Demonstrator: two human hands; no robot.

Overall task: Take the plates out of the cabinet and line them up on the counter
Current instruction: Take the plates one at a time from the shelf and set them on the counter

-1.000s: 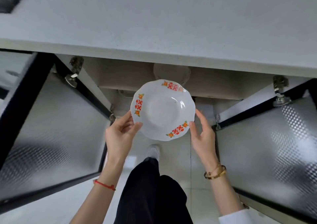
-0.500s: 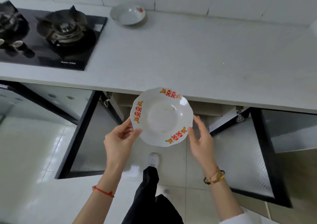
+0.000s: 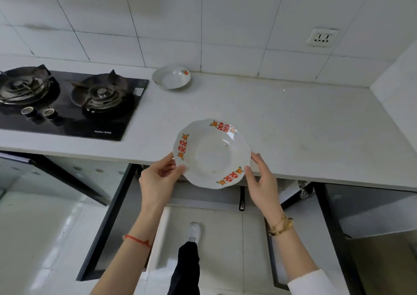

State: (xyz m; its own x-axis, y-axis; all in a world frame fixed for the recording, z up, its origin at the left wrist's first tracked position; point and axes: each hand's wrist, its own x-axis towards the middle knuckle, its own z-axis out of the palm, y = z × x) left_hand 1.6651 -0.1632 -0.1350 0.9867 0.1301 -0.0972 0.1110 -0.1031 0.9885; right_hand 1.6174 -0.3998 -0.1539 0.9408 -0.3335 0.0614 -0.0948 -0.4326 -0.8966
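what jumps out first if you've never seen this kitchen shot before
A white plate with red and orange motifs is held level over the counter's front edge, gripped at its rim by the left hand and the right hand. A second plate sits far back on the counter by the tiled wall, right of the black gas hob. Below, cabinet doors stand open.

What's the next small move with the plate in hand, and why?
Probably carry the held plate forward and set it on the bare counter, right of the plate by the wall. Left hand and right hand grip its rim over the counter's front edge, not yet resting.
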